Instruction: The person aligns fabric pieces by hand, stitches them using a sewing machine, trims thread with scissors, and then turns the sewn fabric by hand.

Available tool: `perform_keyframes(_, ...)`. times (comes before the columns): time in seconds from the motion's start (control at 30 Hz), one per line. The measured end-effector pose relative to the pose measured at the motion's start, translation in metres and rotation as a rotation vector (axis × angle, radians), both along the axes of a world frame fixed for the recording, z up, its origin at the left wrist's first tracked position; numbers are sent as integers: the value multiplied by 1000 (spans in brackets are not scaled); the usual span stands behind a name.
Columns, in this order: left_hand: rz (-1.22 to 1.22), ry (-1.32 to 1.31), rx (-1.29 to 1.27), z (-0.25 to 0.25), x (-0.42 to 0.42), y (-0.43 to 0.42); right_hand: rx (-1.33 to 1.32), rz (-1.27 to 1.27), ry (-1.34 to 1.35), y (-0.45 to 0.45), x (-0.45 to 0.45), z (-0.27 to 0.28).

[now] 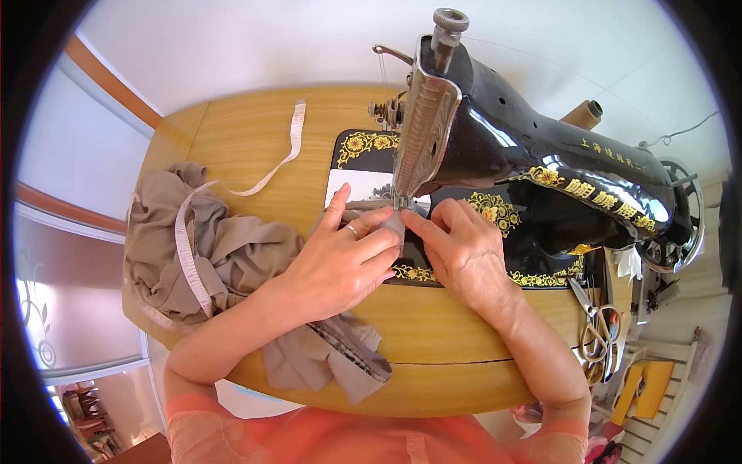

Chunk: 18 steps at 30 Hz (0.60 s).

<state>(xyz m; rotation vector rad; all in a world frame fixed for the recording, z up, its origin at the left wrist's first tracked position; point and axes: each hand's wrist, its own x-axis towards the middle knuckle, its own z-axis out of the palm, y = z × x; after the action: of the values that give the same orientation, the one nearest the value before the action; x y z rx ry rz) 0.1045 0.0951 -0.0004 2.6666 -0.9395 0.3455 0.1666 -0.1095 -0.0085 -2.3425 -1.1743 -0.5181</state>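
Note:
A black sewing machine (495,147) with gold flower patterns stands on a wooden table. Greyish-brown fabric (232,247) lies bunched at the left, and part of it runs under my left forearm up to the needle area. My left hand (348,251), with a ring on one finger, presses on the fabric just left of the presser foot (401,199). Close on the right side of the foot is my right hand (464,243), its fingers bent together and index fingertip at the fabric edge. Whatever lies between its thumb and fingers is hidden.
A white measuring tape (185,251) curls over the fabric and the wooden table (448,332). Scissors (597,329) lie at the table's right edge. A brown thread cone (585,114) stands behind the machine, and its handwheel (688,224) is at the far right.

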Motion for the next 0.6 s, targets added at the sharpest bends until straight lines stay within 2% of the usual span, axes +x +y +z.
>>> perform_keyframes(0.6,-11,29,-29,2,4,1,-13,-4,37,0,0,1)
